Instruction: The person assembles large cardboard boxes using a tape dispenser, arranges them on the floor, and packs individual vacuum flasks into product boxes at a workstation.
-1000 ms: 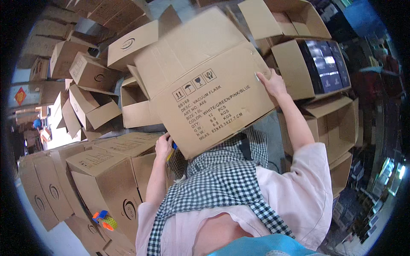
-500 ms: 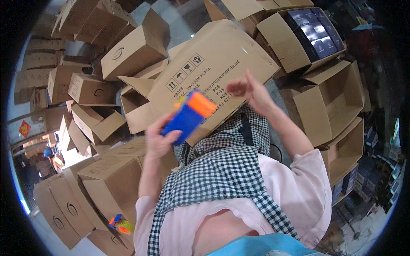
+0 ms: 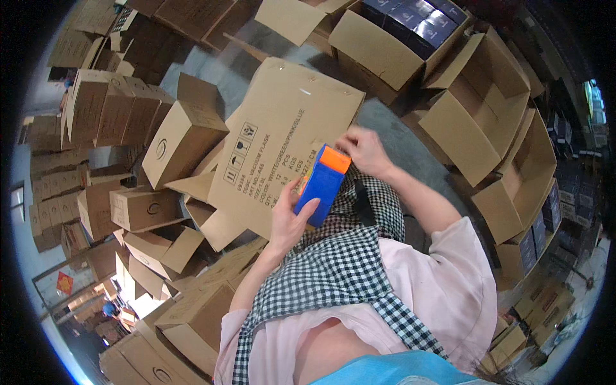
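My left hand (image 3: 289,221) is wrapped round a blue and orange tape dispenser (image 3: 323,192), its thumb lying along the blue side. A bit of yellow shows behind the dispenser. My right hand (image 3: 366,153) is at the dispenser's orange end, fingers curled inward; what they pinch, if anything, is too small to make out. Under both hands a large closed brown carton (image 3: 282,115) leans tilted against my lap, printed side up. The checked apron (image 3: 333,269) lies right below the dispenser.
Open cartons (image 3: 484,102) stand along the right. One carton (image 3: 375,48) at the far right holds dark boxes (image 3: 410,22). More open cartons (image 3: 186,138) crowd the left, with stacked ones (image 3: 106,109) behind. Grey floor (image 3: 378,119) shows between.
My view has turned, so the cartons appear shifted. The dispenser is now more upright. My right hand, apart from it before with fingers loose, has come to its orange end and curled.
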A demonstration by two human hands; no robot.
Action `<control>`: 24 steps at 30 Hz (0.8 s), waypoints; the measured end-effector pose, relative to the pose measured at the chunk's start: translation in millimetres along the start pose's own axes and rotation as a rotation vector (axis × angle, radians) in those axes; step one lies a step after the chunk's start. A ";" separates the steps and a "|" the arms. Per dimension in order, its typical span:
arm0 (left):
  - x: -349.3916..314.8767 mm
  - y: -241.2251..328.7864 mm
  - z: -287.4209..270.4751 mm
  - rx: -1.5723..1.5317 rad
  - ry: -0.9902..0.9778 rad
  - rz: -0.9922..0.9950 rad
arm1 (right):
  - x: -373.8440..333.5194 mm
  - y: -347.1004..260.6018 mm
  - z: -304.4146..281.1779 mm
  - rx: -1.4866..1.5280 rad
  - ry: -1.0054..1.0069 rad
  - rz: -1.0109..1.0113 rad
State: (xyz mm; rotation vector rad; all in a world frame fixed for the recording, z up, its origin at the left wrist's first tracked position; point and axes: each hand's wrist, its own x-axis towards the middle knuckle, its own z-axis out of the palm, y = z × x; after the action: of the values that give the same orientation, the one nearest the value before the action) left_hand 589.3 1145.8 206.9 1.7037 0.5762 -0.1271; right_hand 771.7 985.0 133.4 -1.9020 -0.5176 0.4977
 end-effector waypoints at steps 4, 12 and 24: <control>43.3 41.5 32.4 0.232 -0.007 -0.011 | 87.0 55.3 -88.8 -0.260 0.557 -0.086; 92.6 33.5 61.0 0.288 0.125 -0.041 | 154.0 134.6 -101.3 -0.282 0.239 0.142; 90.6 47.2 63.2 0.334 0.126 -0.127 | 148.6 59.0 -47.4 -0.373 -0.136 0.229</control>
State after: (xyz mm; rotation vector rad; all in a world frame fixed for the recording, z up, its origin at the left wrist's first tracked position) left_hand 703.2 1108.5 199.3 2.0080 0.7916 -0.2176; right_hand 927.3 1012.5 80.3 -2.3111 -0.5091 0.7234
